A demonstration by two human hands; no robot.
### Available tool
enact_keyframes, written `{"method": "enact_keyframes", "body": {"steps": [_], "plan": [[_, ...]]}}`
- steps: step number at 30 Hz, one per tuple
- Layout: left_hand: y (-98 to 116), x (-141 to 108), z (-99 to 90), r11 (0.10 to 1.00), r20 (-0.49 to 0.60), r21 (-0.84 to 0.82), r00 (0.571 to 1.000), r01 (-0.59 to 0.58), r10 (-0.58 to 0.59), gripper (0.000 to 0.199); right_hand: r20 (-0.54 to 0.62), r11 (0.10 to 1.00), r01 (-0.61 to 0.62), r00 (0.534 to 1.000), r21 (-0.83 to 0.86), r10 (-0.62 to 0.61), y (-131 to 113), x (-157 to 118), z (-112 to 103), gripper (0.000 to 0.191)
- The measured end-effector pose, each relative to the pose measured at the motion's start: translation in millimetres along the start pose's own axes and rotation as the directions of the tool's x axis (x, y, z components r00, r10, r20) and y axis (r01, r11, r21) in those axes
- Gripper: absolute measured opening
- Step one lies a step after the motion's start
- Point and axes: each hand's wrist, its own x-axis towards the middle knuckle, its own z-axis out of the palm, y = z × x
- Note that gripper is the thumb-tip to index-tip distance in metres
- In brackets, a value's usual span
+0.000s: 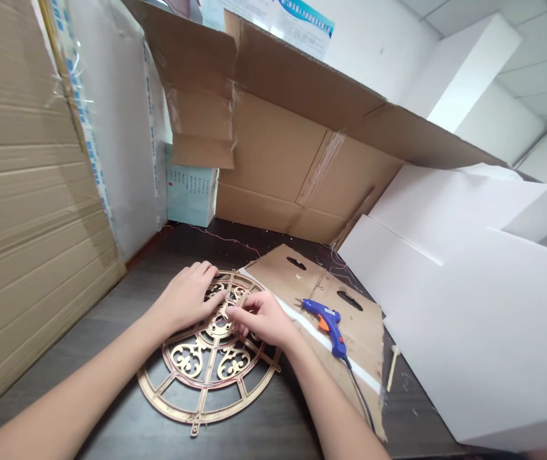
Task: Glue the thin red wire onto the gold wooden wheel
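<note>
A round gold-coloured openwork ornament [205, 383] with spokes, rings and scroll pieces lies on the dark table. Across its upper left rests my left hand [188, 295], fingers stretched over the rim and thumb reaching toward the centre. My right hand [264, 319] is over the right of the centre, thumb and fingers pinched together. Whatever sits between those fingertips is hidden or too small to name. Thin reddish wire runs along the ornament's rings. To the right, a blue glue gun [327, 322] with an orange trigger lies on a flat cardboard sheet [273, 263].
A small pale stick with a wider head [392, 367] lies right of the cardboard. Cardboard walls [273, 144] close off the back and left. White panels [484, 319] stand on the right. A light-blue box [192, 195] is at the back left. The glue gun's cord [362, 396] trails forward.
</note>
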Motion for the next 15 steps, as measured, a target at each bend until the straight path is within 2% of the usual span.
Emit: {"method": "enact_keyframes", "body": {"steps": [6,15], "plan": [[-6.3,0.3,4.6,1.0,0.018,-0.012,1.0,0.013,-0.013,0.034,0.032,0.992,0.041,0.999,-0.118,-0.038,4.0,-0.2,-1.0,0.043],[-3.8,1.2,1.7,0.999,0.042,-0.03,0.999,0.025,-0.024,0.032,0.113,0.998,0.007,0.994,-0.064,0.001,0.5,-2.5,-6.4,0.042]]}}
